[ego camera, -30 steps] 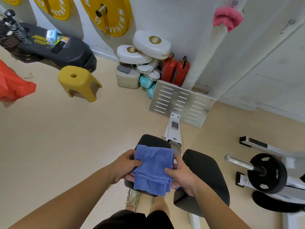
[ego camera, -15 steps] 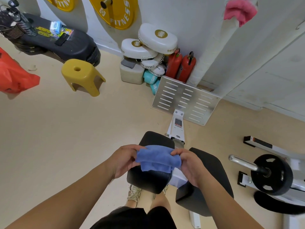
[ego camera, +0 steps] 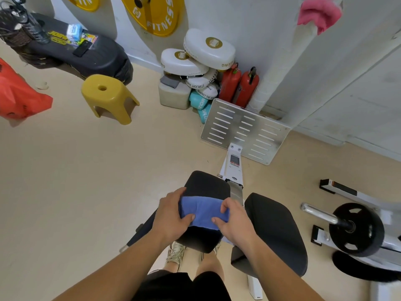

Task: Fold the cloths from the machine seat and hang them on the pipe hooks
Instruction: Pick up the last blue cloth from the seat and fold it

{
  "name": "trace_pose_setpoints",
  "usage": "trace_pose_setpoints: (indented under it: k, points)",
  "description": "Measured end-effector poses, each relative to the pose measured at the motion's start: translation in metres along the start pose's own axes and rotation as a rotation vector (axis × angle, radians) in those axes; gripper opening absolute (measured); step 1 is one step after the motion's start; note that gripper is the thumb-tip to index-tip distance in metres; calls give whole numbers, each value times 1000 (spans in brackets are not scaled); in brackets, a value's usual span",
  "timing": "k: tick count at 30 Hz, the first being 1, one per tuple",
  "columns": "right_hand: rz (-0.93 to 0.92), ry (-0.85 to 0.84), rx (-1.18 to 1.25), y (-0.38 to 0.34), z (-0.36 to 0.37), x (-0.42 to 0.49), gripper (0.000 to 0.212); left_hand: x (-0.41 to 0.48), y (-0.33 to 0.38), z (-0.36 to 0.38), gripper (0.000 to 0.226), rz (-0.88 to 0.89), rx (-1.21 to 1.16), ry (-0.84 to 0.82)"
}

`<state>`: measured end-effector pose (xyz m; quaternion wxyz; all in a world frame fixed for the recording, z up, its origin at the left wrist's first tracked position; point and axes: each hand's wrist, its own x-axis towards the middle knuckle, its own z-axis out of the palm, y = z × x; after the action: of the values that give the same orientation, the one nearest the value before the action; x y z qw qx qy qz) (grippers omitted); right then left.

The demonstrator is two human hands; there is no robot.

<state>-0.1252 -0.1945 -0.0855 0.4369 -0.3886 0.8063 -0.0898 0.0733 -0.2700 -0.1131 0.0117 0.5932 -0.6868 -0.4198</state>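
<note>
A blue cloth (ego camera: 201,210), folded into a narrow band, lies across the black padded machine seat (ego camera: 206,185). My left hand (ego camera: 171,216) grips its left end, thumb on top. My right hand (ego camera: 233,220) pinches its right end. A pink cloth (ego camera: 318,13) hangs high up on the white wrapped pipe (ego camera: 280,61) at the top right. The hook under it is hidden.
A second black pad (ego camera: 275,231) sits right of the seat. A slotted metal footplate (ego camera: 245,130) stands ahead. A weight plate on a bar (ego camera: 355,229) lies at the right. A yellow stool (ego camera: 108,97), white pads (ego camera: 208,51) and red extinguishers (ego camera: 238,85) line the wall.
The cloth went from a hanging, larger fold to a narrow band pressed on the seat. Both hands moved closer together on it. The view shifted slightly downward.
</note>
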Motion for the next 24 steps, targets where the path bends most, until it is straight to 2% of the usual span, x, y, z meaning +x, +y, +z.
trace_pose_setpoints:
  k: [2, 6, 8, 10, 12, 14, 18, 20, 22, 24]
  points:
    - [62, -3, 30, -2, 3, 0, 40, 3, -5, 2, 81, -52, 129, -38]
    - [114, 20, 25, -11, 10, 0, 84, 14, 14, -1, 64, -58, 386, -86]
    - [94, 5, -49, -12, 12, -6, 67, 11, 20, -8, 54, -52, 421, -99]
    - [81, -1, -23, -14, 7, -17, 44, -1, 20, -17, 43, -41, 240, -155]
    - [56, -3, 106, -19, -5, -35, 40, -23, 17, -35, 36, -35, -81, -219]
    - [3, -35, 248, -27, -18, -62, 39, -50, 15, -62, 34, 6, -264, -232]
    - [-65, -160, 399, -46, -31, -112, 43, -105, 22, -114, 31, 68, -494, -225]
    - [-83, -186, 475, -59, -36, -126, 51, -126, 26, -132, 29, 77, -574, -191]
    - [-112, -213, 559, -60, -33, -131, 61, -139, 22, -138, 28, 77, -566, -127]
    - [-171, -216, 517, -58, -25, -141, 75, -149, 15, -142, 28, 95, -509, -62]
